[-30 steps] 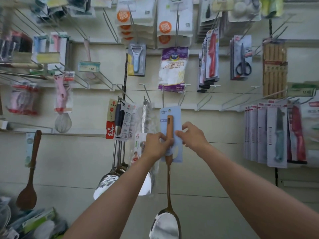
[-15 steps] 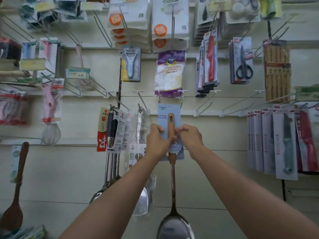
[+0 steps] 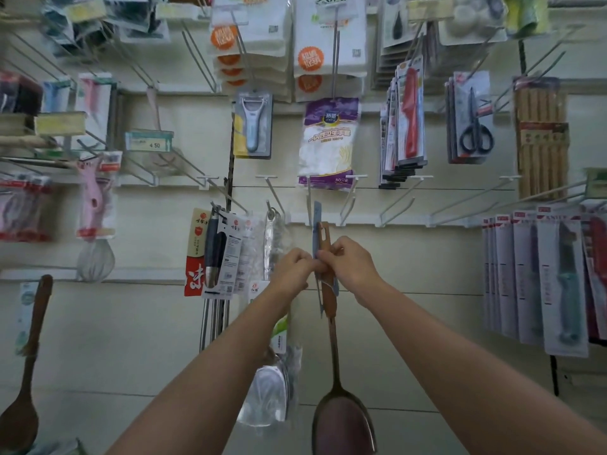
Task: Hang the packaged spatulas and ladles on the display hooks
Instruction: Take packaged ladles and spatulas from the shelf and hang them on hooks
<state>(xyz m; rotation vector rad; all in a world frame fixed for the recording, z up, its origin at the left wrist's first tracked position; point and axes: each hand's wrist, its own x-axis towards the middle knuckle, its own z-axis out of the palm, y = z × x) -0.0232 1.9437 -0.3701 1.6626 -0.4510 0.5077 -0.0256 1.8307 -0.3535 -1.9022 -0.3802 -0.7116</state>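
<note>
A packaged spatula [image 3: 329, 310] with a wooden handle, a light blue card and a metal blade hangs down in front of the display wall. My left hand [image 3: 293, 270] pinches its handle and card from the left. My right hand [image 3: 351, 262] grips them from the right. The card is turned nearly edge-on, its top just under a white display hook [image 3: 308, 200]. Whether the card's hole is on the hook I cannot tell. To the left, a ladle in clear wrap [image 3: 274, 244] and several black-handled utensils [image 3: 215, 251] hang on neighbouring hooks.
Bare white hooks [image 3: 399, 200] stick out to the right of the spatula. Carded knives [image 3: 558, 284] hang at the far right, and gloves [image 3: 328, 142], a peeler [image 3: 253, 126] and scissors [image 3: 473, 119] above. A wooden spoon [image 3: 28, 356] hangs at the lower left.
The spatula's card has turned from facing me to nearly edge-on. Both hands have closed in together on the handle, and the view has tilted slightly up along the wall.
</note>
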